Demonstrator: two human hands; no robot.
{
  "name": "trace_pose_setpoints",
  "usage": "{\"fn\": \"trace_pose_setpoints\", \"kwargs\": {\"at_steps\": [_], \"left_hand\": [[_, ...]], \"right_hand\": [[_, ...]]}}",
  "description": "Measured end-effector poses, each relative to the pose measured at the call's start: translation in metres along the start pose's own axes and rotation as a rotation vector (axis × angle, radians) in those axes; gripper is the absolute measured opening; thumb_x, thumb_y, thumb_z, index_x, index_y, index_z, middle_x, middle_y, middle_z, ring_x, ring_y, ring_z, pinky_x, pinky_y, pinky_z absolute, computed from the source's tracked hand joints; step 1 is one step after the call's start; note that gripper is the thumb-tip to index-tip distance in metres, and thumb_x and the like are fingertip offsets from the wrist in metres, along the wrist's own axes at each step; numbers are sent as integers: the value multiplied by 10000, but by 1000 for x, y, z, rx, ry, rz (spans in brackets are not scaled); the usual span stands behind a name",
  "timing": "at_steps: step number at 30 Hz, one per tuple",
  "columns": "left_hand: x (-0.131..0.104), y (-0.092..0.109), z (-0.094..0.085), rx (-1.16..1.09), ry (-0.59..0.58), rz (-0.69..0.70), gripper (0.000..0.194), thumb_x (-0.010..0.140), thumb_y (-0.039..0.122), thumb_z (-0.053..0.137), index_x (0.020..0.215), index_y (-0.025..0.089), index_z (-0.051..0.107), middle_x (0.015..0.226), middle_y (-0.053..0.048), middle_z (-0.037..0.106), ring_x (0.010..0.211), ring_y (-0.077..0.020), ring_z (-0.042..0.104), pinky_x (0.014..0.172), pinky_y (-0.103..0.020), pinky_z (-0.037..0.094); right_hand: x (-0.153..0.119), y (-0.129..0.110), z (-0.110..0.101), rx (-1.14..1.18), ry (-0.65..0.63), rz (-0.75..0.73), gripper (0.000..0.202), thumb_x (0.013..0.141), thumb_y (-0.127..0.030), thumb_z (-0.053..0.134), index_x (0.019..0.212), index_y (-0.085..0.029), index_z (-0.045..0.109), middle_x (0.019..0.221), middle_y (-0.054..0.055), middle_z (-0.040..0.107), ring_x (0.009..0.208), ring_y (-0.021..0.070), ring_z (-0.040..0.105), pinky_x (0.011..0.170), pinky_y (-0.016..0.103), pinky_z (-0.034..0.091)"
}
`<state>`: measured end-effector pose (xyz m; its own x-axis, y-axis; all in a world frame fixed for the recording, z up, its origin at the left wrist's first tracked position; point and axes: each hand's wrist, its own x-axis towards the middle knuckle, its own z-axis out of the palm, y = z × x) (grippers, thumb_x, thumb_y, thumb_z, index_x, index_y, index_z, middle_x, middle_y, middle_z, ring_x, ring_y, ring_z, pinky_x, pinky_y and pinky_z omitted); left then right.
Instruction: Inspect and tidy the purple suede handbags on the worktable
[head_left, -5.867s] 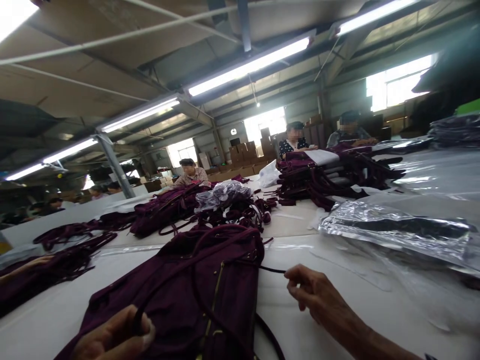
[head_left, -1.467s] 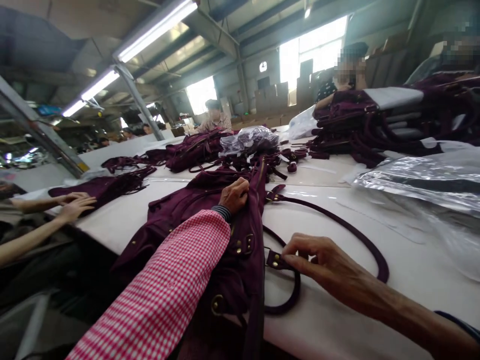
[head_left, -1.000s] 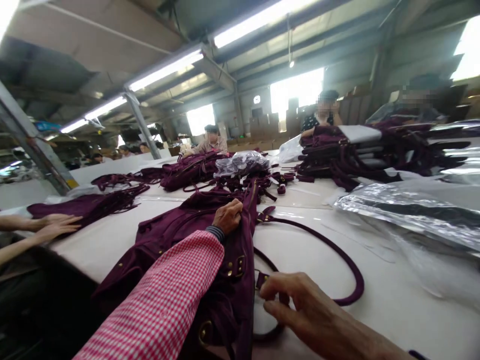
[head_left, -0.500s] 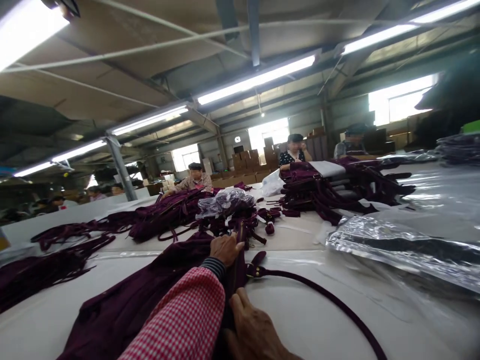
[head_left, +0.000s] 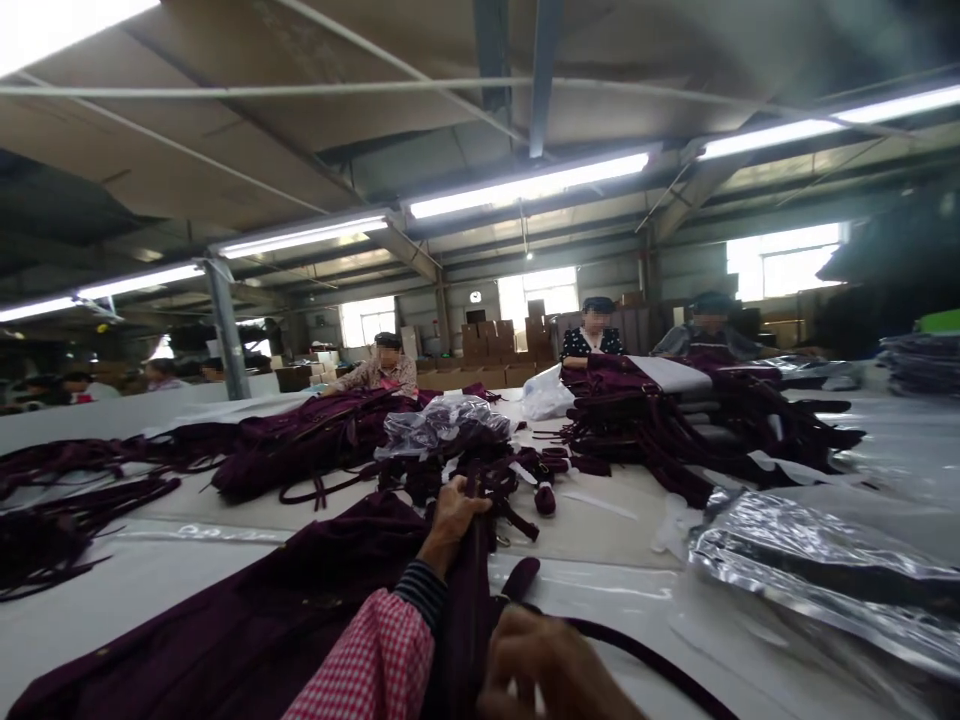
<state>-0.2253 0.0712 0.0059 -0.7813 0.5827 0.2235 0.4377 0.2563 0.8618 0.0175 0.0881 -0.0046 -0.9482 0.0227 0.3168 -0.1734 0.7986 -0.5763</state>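
Observation:
A dark purple fabric bag (head_left: 247,610) lies across the near part of the white table, its zipped edge running away from me. My left hand (head_left: 454,515), in a red checked sleeve with a striped cuff, is closed on the far end of that edge. Nearer to me, at the bottom centre, my right hand (head_left: 551,665) is blurred, with bent fingers beside the bag's edge and over the buckle area. Whether it grips anything cannot be made out. A purple strap (head_left: 645,655) curves out to the right from beneath it.
Purple straps and small parts (head_left: 544,495) lie beyond the bag, beside crumpled clear plastic (head_left: 446,425). Stacked purple bags (head_left: 637,420) and silvery plastic (head_left: 817,560) are at the right. More purple pieces (head_left: 300,440) lie left. Several people sit across the table.
My right hand has moved slightly right and up, over the buckle, and its fingers look more bent. My left hand stays on the bag's edge. The view has shifted a little.

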Motion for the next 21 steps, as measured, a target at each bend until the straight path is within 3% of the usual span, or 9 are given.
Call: {"fn": "trace_pose_setpoints", "kwargs": {"at_steps": [3, 6, 9, 13, 17, 21], "left_hand": [[2, -3, 7, -199, -24, 52, 212, 745, 264, 763, 847, 166, 605, 742, 14, 641, 657, -126, 608, 624, -227, 476], [7, -2, 12, -328, -49, 58, 325, 736, 456, 749, 755, 178, 582, 656, 10, 606, 575, -129, 557, 550, -235, 432], [14, -1, 12, -390, -24, 53, 479, 763, 652, 660, 706, 194, 531, 590, 31, 527, 525, -118, 483, 505, -237, 388], [22, -4, 8, -379, 50, 65, 576, 762, 757, 609, 656, 206, 481, 574, 53, 443, 525, -109, 423, 498, -240, 352], [28, -9, 8, -301, 73, 67, 574, 757, 723, 657, 591, 209, 464, 542, 45, 434, 507, -118, 427, 479, -252, 316], [30, -9, 11, -208, 85, 74, 501, 828, 578, 653, 555, 207, 457, 520, 45, 426, 503, -124, 438, 486, -256, 299]], "right_hand": [[44, 29, -49, -38, 285, 198, 110, 885, -210, 590, 882, -199, 699, 904, 37, 681, 826, 188, 641, 773, 294, 473], [94, 64, -69, -21, 406, 256, 276, 802, -112, 583, 1048, -176, 694, 1037, 60, 676, 865, 187, 636, 826, 309, 472], [132, 88, -60, 49, 391, 267, 331, 741, -81, 576, 1042, -165, 687, 1011, 49, 704, 837, 181, 657, 747, 274, 497], [156, 98, -35, 76, 398, 282, 284, 768, -98, 525, 1006, -172, 663, 889, 32, 720, 783, 186, 668, 656, 261, 496], [159, 99, -23, 40, 457, 318, 250, 798, -130, 515, 1018, -181, 622, 876, 37, 704, 789, 189, 656, 663, 265, 475], [152, 96, -31, -41, 499, 394, 244, 797, -152, 541, 1038, -163, 578, 810, 31, 656, 744, 185, 615, 664, 266, 418]]}}
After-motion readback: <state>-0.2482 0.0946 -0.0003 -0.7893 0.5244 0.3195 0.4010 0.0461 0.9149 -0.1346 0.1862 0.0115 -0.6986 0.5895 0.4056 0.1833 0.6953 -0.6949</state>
